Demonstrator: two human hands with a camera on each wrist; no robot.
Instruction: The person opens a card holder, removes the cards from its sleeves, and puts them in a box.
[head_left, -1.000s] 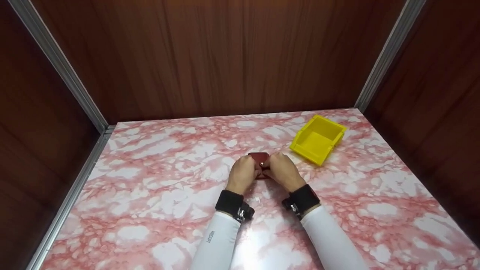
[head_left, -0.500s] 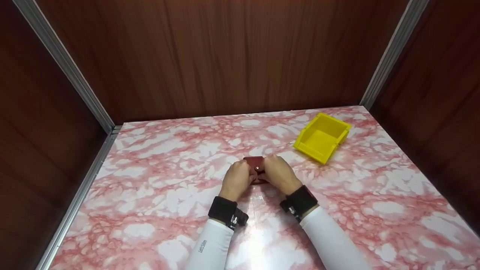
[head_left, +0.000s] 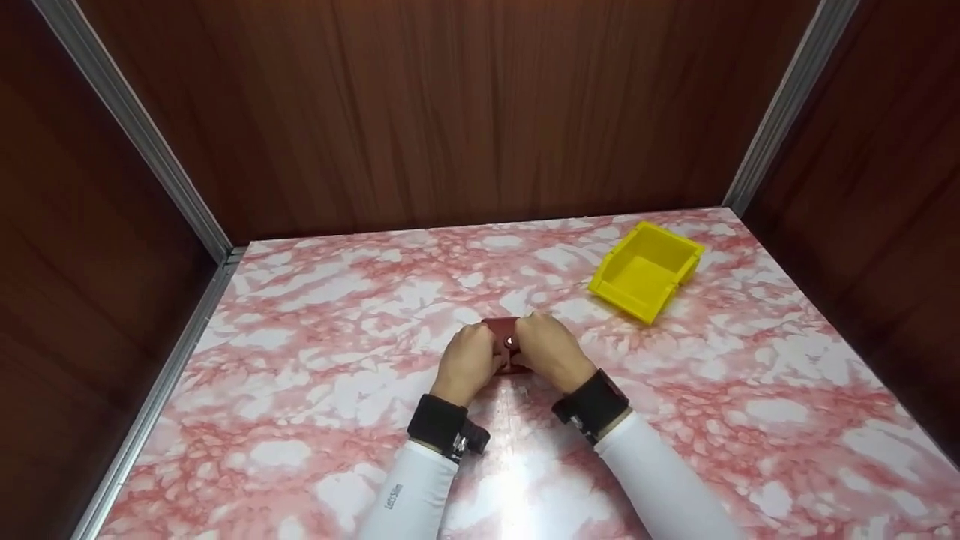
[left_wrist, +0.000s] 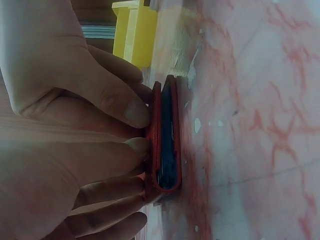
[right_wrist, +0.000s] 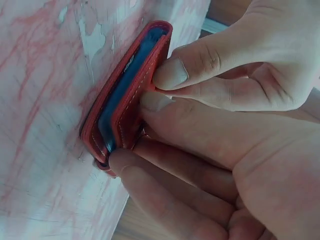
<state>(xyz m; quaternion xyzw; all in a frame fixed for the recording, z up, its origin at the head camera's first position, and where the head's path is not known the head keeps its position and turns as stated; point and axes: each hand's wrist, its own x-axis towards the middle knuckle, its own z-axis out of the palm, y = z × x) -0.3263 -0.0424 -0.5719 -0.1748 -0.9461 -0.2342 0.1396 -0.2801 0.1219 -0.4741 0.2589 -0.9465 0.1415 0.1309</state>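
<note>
A small red wallet [head_left: 500, 327] with a metal snap [head_left: 511, 341] is held low over the tabletop between both hands. My left hand [head_left: 466, 363] grips its left side and my right hand [head_left: 553, 352] its right side. In the left wrist view, both thumbs press side by side on the near face of the wallet [left_wrist: 156, 120]. From the right wrist, the folded wallet [right_wrist: 137, 82] shows pale stitching and bluish inserts [right_wrist: 131, 75] along its open edge. Curled fingers of the right hand [right_wrist: 195, 165] reach round its end. The wallet's far side is hidden.
A yellow plastic bin [head_left: 641, 281] stands on the pink-and-white marbled table [head_left: 337, 360], behind and to the right of the hands. Brown wood-look panels [head_left: 420, 112] with metal corner posts rise at the back and sides.
Both hands and the wallet have shifted slightly toward the person and to the left. The head view has also moved a little. The grip looks much the same.
</note>
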